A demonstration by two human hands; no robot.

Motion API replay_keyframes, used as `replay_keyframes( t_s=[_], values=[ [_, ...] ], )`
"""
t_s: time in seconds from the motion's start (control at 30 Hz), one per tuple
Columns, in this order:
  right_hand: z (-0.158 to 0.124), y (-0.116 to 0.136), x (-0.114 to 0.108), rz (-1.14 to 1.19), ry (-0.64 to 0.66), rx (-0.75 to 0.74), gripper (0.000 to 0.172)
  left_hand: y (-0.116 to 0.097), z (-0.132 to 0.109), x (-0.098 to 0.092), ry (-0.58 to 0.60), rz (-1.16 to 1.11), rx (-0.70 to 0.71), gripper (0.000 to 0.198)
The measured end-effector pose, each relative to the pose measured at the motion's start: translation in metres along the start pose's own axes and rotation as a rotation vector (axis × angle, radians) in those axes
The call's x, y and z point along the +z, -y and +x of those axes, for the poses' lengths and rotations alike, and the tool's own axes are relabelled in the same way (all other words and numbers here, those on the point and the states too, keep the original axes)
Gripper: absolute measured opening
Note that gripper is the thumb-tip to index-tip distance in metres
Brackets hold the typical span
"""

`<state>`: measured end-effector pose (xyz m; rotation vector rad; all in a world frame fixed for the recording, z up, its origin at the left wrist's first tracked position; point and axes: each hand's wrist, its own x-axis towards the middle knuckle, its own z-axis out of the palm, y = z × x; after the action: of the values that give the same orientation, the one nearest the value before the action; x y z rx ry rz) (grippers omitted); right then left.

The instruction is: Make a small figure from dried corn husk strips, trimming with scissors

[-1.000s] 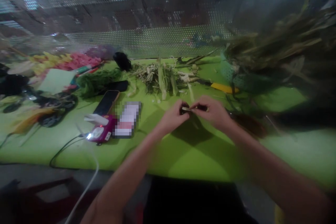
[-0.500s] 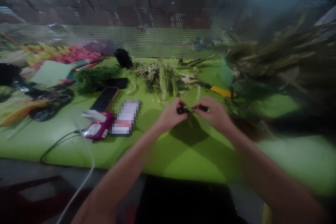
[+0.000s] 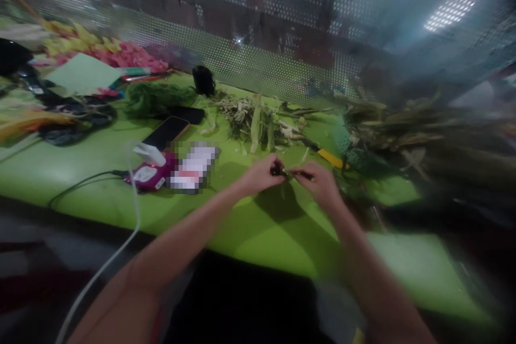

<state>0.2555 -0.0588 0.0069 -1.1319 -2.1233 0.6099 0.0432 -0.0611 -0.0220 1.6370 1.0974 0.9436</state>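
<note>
Over the green tabletop [image 3: 258,231], my left hand [image 3: 263,176] is closed in a pinch around a small pale-green strip [image 3: 285,172], whose kind is too small to make out. Close on its right, my right hand [image 3: 320,183] pinches the same spot, thumb and forefinger together. The fingertips of both hands nearly meet there. Just beyond them lies a heap of dry leaf pieces [image 3: 241,115] with a pale husk-like strip [image 3: 257,124] on it. A tool's yellow handle [image 3: 332,158] lies past my right hand.
Left of my hands lie a lit phone [image 3: 195,166], a dark phone [image 3: 167,131] and a purple power strip [image 3: 151,172] with cables. Behind are green fibres [image 3: 155,98] and pink and yellow flowers [image 3: 133,55]. A green basket [image 3: 344,137] with dried stalks stands right; perforated metal closes the back.
The view has tilted and shifted, so the table edge now slopes down to the right. My two hands have drawn slightly closer together around the small strip.
</note>
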Motion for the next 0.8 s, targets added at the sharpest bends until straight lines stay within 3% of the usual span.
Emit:
replay_keyframes(
  t_s=[0.27, 0.8],
  values=[
    [0.0022, -0.0037, -0.0009, 0.057, -0.016, 0.003, 0.017, -0.0105, -0.0009, -0.0027, 0.043, -0.052, -0.002, 0.030],
    [0.0003, 0.0034, -0.0080, -0.017, 0.030, 0.039, 0.022, -0.0054, 0.0010, -0.0030, 0.046, -0.180, -0.010, 0.030]
  ],
)
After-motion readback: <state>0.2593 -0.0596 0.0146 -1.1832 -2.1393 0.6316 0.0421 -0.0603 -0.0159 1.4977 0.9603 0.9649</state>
